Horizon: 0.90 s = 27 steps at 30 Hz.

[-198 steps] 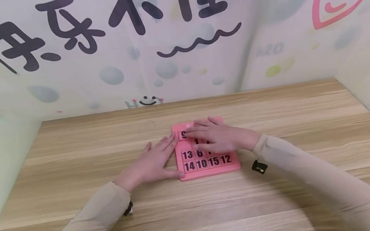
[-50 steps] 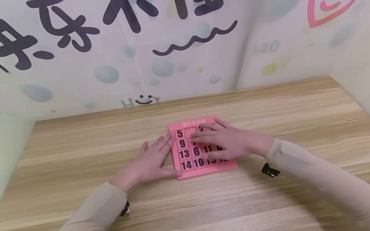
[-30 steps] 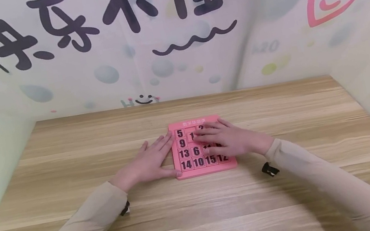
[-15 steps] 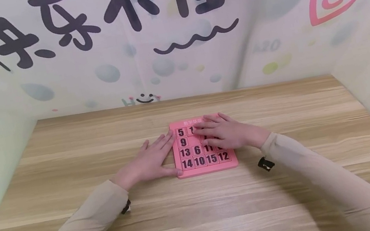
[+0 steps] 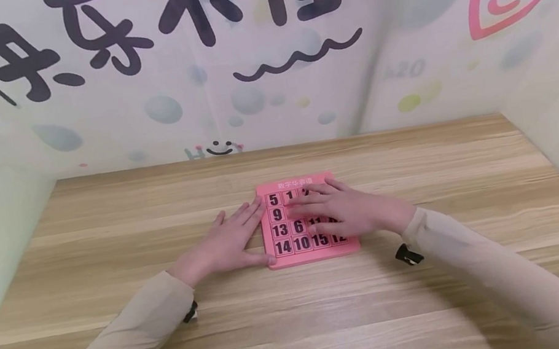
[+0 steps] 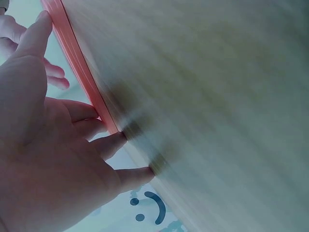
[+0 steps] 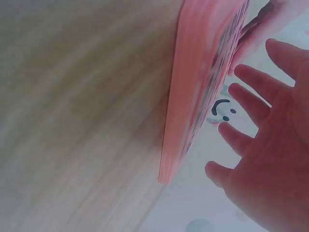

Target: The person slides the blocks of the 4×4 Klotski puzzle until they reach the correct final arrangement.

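A pink sliding number puzzle (image 5: 316, 255) lies flat on the table. Its tile 1 (image 5: 290, 197) is in the top row beside tile 5 (image 5: 273, 200), with tile 9 (image 5: 277, 215) below the 5. My left hand (image 5: 227, 246) is spread along the puzzle's left side, thumb at the lower corner and fingertips at the edge. In the left wrist view its fingers reach the pink side and the tabletop. My right hand (image 5: 350, 210) hovers over the puzzle's right part with fingers extended, hiding several tiles. The right wrist view shows those fingers spread apart, holding nothing.
The wood-grain table (image 5: 307, 332) extends around the puzzle. A white printed backdrop (image 5: 166, 138) with large characters and a pink heart stands behind, and pale panels rise at both sides. A black strap piece (image 5: 408, 254) shows under the right sleeve.
Tile 5 has come to the top-left corner with 9 below it; then tile 1 slid up into the top row. My right hand has since drawn slightly back to the right. The left stays put.
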{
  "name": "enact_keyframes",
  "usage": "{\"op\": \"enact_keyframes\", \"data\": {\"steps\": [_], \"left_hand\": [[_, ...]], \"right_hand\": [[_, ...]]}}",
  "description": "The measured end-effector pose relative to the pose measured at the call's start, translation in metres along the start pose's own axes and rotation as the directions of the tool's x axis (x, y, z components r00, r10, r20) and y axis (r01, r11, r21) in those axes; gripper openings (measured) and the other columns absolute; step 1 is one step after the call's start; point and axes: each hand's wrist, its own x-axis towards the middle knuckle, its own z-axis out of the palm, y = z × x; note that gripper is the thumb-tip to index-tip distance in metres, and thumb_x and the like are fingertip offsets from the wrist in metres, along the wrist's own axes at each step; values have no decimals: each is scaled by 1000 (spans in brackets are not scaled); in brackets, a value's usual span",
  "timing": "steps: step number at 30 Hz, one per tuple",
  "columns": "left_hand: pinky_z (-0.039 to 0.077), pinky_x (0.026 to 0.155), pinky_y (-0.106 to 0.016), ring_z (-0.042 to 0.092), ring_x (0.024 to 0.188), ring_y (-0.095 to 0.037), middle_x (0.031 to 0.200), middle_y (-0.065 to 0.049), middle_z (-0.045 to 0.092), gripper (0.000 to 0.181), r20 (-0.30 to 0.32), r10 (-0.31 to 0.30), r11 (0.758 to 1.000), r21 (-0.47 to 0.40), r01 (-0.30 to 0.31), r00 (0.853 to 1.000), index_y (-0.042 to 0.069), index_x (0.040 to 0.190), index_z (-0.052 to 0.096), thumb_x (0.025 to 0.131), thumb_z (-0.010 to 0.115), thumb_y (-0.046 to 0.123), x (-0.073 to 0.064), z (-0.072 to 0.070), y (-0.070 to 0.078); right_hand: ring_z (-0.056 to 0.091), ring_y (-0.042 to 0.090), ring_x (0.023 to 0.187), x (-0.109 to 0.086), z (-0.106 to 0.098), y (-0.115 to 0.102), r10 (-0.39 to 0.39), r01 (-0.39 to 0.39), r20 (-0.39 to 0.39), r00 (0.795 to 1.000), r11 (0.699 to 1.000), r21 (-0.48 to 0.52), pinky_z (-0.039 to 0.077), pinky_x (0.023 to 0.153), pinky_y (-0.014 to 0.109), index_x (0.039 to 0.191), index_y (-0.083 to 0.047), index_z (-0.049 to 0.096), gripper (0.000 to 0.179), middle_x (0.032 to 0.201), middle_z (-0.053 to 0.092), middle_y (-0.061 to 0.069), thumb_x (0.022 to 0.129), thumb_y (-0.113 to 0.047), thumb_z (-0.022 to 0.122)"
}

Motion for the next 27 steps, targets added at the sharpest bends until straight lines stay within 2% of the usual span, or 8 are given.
{"op": "enact_keyframes", "data": {"steps": [5,11,17,27], "left_hand": [[1,112,-60,7,145,-32,160,-9,1,103,-3,7,1000,3,-7,1000,4,154,11,85,60,62,0,-1,1],[1,112,-60,8,145,-32,160,-9,2,102,-4,10,1000,7,-10,1000,3,154,11,85,60,62,0,0,0],[1,112,-60,6,145,-32,160,-9,0,103,2,5,1000,3,-5,1000,4,154,11,85,60,62,0,0,0],[0,112,-60,5,145,-32,160,-9,-1,103,4,1,1000,-5,-1,1000,4,154,10,85,61,62,-1,-1,0]], "right_hand": [[18,33,144,-7,3,-3,-14,14,12,1000,1000,-18,7,114,60,149,-20,40,51,154,33,3,102,-40,42],[21,34,143,-14,5,-7,-57,57,3,998,998,-29,10,114,59,146,-14,45,50,151,38,5,101,-36,46],[21,35,142,-21,7,-12,-90,91,11,996,994,-53,11,114,59,144,-16,49,48,151,39,5,101,-37,46],[19,33,143,-23,14,-11,-72,72,12,997,996,-50,9,115,56,146,-17,45,50,152,36,5,102,-40,43]]}}
